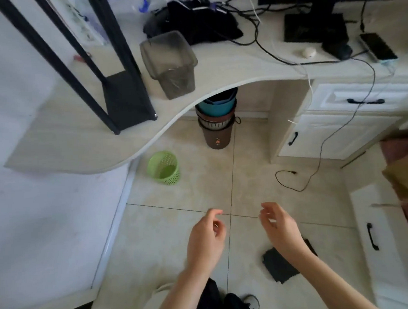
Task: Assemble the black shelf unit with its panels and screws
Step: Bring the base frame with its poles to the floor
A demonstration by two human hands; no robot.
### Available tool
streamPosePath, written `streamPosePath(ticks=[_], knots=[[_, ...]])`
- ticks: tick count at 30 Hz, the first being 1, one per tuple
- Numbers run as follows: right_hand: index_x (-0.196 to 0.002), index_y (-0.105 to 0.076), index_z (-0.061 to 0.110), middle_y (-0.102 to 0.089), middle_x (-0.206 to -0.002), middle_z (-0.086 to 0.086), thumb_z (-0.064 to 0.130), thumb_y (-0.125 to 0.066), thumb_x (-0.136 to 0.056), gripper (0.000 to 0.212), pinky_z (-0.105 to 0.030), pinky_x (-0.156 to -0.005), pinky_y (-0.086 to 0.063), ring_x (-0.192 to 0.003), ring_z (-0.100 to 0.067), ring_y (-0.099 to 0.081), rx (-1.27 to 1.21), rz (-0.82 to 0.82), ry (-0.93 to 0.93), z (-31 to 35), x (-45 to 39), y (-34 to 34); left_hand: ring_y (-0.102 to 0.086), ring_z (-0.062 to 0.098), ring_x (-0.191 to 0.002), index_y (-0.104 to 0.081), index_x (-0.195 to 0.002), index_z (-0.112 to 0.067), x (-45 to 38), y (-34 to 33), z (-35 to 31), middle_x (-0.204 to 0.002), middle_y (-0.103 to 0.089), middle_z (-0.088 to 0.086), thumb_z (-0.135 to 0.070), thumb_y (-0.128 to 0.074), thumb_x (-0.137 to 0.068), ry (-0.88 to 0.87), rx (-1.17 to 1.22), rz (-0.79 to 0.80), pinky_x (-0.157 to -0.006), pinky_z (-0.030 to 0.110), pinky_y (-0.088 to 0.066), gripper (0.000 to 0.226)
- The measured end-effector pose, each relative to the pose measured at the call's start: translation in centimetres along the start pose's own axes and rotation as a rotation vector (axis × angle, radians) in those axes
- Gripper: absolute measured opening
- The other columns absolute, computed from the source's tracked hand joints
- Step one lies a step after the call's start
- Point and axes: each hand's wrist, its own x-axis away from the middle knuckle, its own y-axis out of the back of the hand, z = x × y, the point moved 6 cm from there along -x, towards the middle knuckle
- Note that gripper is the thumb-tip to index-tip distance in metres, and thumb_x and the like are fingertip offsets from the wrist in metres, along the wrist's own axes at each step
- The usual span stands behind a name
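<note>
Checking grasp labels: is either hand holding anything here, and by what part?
Nothing visibly held. Left hand and right hand hang over the floor with fingers loosely curled; a tiny screw between fingertips can't be ruled out.

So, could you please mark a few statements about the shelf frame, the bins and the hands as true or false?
1. The black shelf frame stands on the desk. True.
2. The green basket sits on the desk. False: it is on the floor, near the desk's edge.
3. Both the left hand and the right hand hold nothing. True.
4. The right hand grips the black panel. False: the panel lies on the floor.
5. The clear bin is on the desk beside the frame. True.
</note>
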Motion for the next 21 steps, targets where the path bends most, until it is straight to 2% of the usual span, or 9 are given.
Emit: streamPosePath(ticks=[4, 9, 14, 21], knots=[[-0.127, -0.056, 0.015, -0.064, -0.113, 0.002, 0.017, -0.056, -0.099, 0.028, -0.034, -0.096, -0.050, -0.110, -0.012, -0.059, -0.012, 0.030, 0.100, 7.6, -0.1, -1.9, -0.065, 0.011, -0.081, -0.065, -0.116, -0.019, -0.3, 6.4, 0.3, -0.089, -0.070, -0.004, -0.012, -0.060, -0.097, 0.043, 0.141, -0.139, -0.079, 0.030, -0.053, 0.021], [-0.125, -0.057, 0.014, -0.064, -0.112, 0.000, 0.015, -0.057, -0.098, 0.027, -0.036, -0.095, -0.050, -0.108, -0.012, -0.058, -0.017, 0.033, 0.194, 16.2, -0.3, -4.4, -0.063, 0.003, -0.082, -0.064, -0.108, -0.024, -1.2, 14.5, 0.9, -0.086, -0.070, -0.005, -0.010, -0.062, -0.096, 0.007, 0.268, -0.260, -0.070, 0.013, -0.048, 0.019], [-0.122, -0.059, 0.013, -0.066, -0.109, -0.001, 0.012, -0.059, -0.096, 0.025, -0.033, -0.090, -0.051, -0.106, -0.014, -0.061, -0.052, 0.016, 0.256, 23.0, -1.1, -6.9, -0.065, 0.005, -0.082, -0.061, -0.100, -0.037, -3.1, 21.4, 1.5, -0.086, -0.071, -0.008, -0.010, -0.063, -0.094, -0.031, 0.296, -0.347, -0.068, 0.014, -0.048, 0.028], [-0.116, -0.056, 0.027, -0.066, -0.109, 0.007, 0.016, -0.058, -0.098, 0.022, -0.020, -0.086, -0.047, -0.107, -0.007, -0.060, -0.115, 0.046, 0.354, 32.0, -4.6, -8.5, -0.065, 0.005, -0.082, -0.060, -0.097, -0.042, -7.0, 29.5, 0.4, -0.086, -0.070, -0.009, -0.007, -0.063, -0.094, -0.104, 0.321, -0.484, -0.065, 0.008, -0.045, 0.035]])
